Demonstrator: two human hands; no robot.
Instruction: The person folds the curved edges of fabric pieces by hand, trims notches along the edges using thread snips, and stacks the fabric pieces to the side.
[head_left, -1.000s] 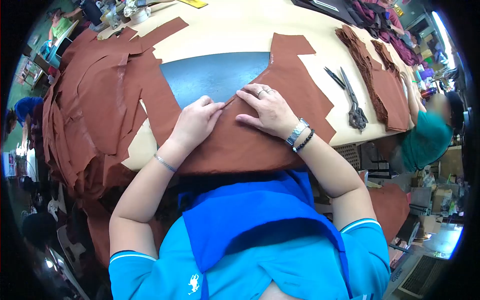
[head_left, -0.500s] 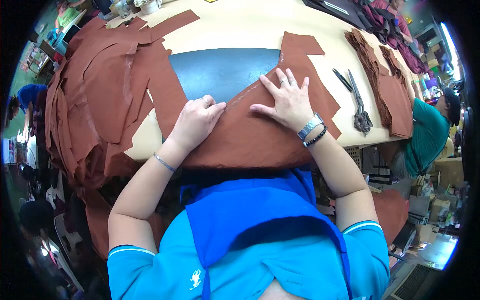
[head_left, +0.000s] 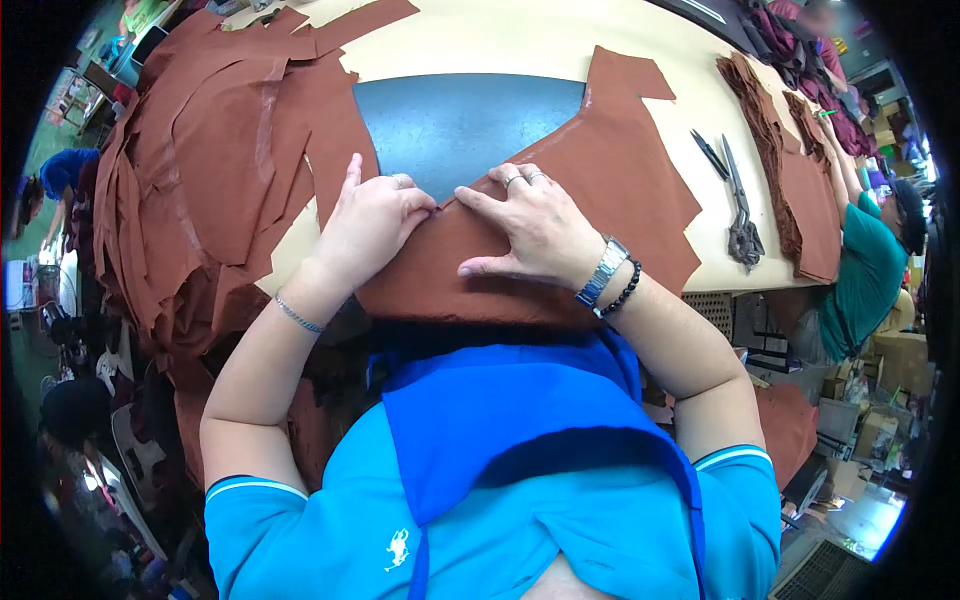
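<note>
A brown fabric piece (head_left: 620, 200) lies across a dark smooth board (head_left: 470, 125) and hangs toward me at the table's front edge. My left hand (head_left: 375, 220) pinches the slanted edge of this piece between thumb and fingertips. Pressed on the same fabric, just right of that pinch, is my right hand (head_left: 535, 225), its fingers apart and thumb stretched out. Pale marks run along the slanted edge near the right fingertips. A ring shows on each hand, and a watch circles the right wrist.
Many loose brown fabric pieces (head_left: 215, 170) are heaped on the left. Dark scissors (head_left: 740, 215) lie right of the fabric, on the pale table (head_left: 480, 40). Stacked brown pieces (head_left: 790, 190) sit farther right, beside a person in a green shirt (head_left: 870, 265).
My right hand has moved left and down along the edge, close to the left hand. My left hand still pinches the fabric, its index finger now raised. The view has shifted slightly.
</note>
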